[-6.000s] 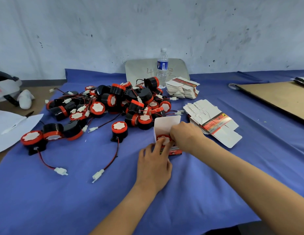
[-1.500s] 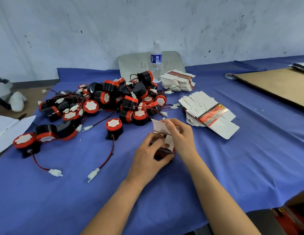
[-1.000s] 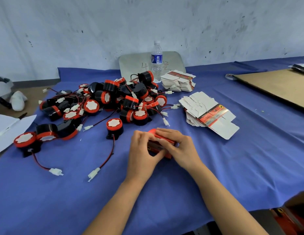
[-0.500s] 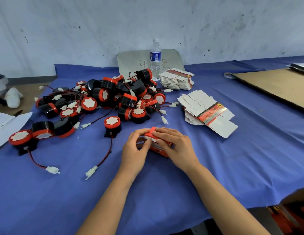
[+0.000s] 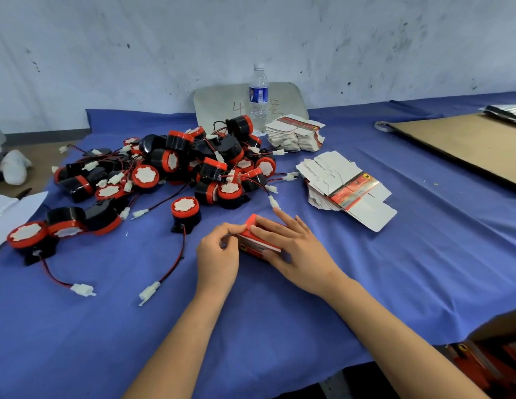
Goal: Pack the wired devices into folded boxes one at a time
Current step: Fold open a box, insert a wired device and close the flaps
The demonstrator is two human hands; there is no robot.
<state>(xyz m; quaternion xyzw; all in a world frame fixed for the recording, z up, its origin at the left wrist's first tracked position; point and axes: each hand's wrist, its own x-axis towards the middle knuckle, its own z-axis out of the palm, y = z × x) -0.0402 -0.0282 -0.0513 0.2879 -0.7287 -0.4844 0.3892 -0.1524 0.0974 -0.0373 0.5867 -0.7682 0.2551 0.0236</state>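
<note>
A small red box (image 5: 258, 245) lies closed on the blue cloth in front of me. My right hand (image 5: 291, 249) lies flat over its top with fingers spread, thumb against its near side. My left hand (image 5: 219, 256) pinches the box's left end with thumb and fingertips. A pile of black and red round wired devices (image 5: 176, 168) with white plugs sits behind and to the left. One single device (image 5: 185, 211) stands just left of the box, its red-black wire trailing toward me. Flat unfolded boxes (image 5: 346, 188) lie to the right.
A second stack of flat boxes (image 5: 294, 133) and a water bottle (image 5: 258, 99) stand at the back near a grey board (image 5: 216, 102). A brown cardboard sheet (image 5: 467, 145) lies far right. White paper (image 5: 12, 208) is at the left edge. A carton (image 5: 495, 355) sits below the table's near right corner.
The white flaps have been folded in and the box closed. It now lies flat under my right hand, while my left hand has shifted to its left end.
</note>
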